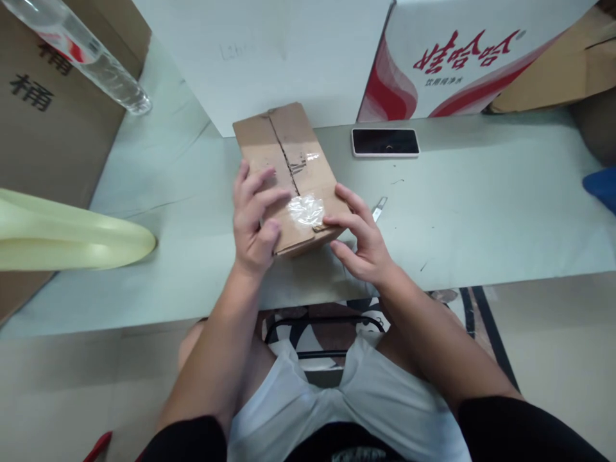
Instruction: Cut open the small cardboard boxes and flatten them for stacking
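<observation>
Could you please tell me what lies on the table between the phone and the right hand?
In the head view, a small metal tool lies between the phone and the right hand on the box.

The box [308,147], small brown cardboard, lies flat and closed on the table [481,212], mid-scene, far end angled left. A torn seam crosses its top; crumpled clear tape [307,210] sits near.

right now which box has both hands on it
The small brown taped box; left hand and right hand rest on its near end. The bigger cartons behind are untouched.
</observation>
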`<state>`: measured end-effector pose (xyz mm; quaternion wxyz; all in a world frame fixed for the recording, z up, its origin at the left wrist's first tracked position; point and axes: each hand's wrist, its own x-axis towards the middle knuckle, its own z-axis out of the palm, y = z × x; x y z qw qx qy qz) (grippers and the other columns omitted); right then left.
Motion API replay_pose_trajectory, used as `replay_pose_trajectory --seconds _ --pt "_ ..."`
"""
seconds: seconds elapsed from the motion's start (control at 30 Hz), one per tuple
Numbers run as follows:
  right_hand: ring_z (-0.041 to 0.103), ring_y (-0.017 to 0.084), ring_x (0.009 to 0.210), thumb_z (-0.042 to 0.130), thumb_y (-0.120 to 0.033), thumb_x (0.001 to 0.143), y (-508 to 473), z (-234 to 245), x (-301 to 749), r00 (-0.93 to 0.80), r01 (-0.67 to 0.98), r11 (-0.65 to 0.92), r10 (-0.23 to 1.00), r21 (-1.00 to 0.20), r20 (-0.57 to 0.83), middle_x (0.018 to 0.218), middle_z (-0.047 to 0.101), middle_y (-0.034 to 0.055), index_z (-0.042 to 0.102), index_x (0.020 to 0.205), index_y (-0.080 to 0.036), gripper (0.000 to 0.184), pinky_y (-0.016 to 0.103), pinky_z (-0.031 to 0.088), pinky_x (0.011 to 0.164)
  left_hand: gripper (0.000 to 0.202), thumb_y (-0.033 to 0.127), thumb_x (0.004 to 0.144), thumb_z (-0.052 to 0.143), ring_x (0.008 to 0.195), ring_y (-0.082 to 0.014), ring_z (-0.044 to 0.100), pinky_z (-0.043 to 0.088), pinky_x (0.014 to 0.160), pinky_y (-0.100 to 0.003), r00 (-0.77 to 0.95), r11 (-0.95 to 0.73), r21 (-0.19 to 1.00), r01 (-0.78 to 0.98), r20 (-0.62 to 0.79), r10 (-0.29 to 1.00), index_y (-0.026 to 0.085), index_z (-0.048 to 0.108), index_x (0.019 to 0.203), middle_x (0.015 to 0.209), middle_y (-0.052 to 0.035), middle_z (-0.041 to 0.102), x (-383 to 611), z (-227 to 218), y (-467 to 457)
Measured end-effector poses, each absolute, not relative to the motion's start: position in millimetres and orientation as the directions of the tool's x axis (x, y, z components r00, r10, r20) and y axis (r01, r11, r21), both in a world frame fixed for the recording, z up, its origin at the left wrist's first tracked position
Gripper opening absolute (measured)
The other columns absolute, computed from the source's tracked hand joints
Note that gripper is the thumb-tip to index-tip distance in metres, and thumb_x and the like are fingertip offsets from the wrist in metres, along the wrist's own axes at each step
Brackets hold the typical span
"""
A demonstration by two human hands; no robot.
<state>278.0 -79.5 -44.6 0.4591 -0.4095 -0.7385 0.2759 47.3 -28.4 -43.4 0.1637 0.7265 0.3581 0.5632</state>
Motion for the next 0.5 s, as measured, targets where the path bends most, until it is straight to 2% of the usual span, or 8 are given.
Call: replay_pose_trajectory --seconds 0.07,0.23,0.3,0.37,0.43,0.5 --pt "0.045 0.035 0.155 0.059 -0.046 0.096 -79 -45 278 -0.226 0.365 0.526 0.850 -0.768 0.475 0.162 0.051 0.0066 0.069 0.123 -0.033 0.031 0.066 0.036 0.128 0.043 0.066 0.099 0.048 0.142 -0.0312 0.056 0.020 0.138 -0.058 0.165 -0.697 0.612 0.373 0.696 0.699 0.035 0.073 0.113 0.137 -0.0035 0.067 46 -43 -28" --pt "0.049 0.036 0.151 0.058 -0.043 0.096 -80 -46 276 -0.202 0.384 0.545 0.837 -0.745 0.509 0.158 0.053 0.0069 0.069 0.119 -0.034 0.027 0.065 0.039 0.125 0.040 0.062 0.100 0.047 0.134 -0.0302 0.061 0.018 0.139 -0.058 0.175 -0.734 0.583 0.348 0.729 0.662 0.035 0.073 0.114 0.130 -0.0043 0.068 43 -48 -24" --pt "0.048 0.036 0.151 0.058 -0.045 0.095 -80 -47 274 -0.198 0.386 0.532 0.845 -0.753 0.496 0.158 0.053 0.0056 0.068 0.118 -0.035 0.027 0.065 0.038 0.125 0.047 0.068 0.098 0.043 0.136 -0.0319 0.060 0.018 0.138 -0.059 0.132 -0.706 0.596 0.383 0.721 0.680 0.033 0.073 0.110 0.128 -0.0050 0.068 45 -51 -24" --pt "0.050 0.035 0.149 0.059 -0.046 0.095 -80 -50 275 -0.180 0.345 0.538 0.842 -0.769 0.508 0.159 0.053 0.0052 0.065 0.123 -0.036 0.031 0.061 0.044 0.121 0.057 0.074 0.097 0.036 0.137 -0.0335 0.059 0.019 0.138 -0.061 0.092 -0.666 0.616 0.419 0.701 0.707 0.031 0.072 0.107 0.125 -0.0062 0.068 49 -53 -24" --pt "0.060 0.033 0.136 0.057 -0.047 0.096 -80 -50 280 -0.090 0.328 0.506 0.858 -0.798 0.506 0.151 0.059 0.0085 0.062 0.128 -0.034 0.035 0.054 0.054 0.107 0.061 0.076 0.097 0.032 0.137 -0.0339 0.059 0.020 0.138 -0.061 0.073 -0.653 0.625 0.429 0.696 0.714 0.030 0.070 0.105 0.125 -0.0069 0.068 52 -55 -25" --pt "0.070 0.029 0.105 0.052 -0.046 0.097 -79 -47 288 0.063 0.450 0.334 0.913 -0.828 0.402 0.119 0.071 0.0108 0.064 0.119 -0.028 0.031 0.047 0.057 0.088 0.057 0.073 0.098 0.033 0.136 -0.0330 0.059 0.021 0.138 -0.060 0.080 -0.671 0.617 0.411 0.709 0.701 0.030 0.070 0.106 0.127 -0.0063 0.067 53 -55 -25"
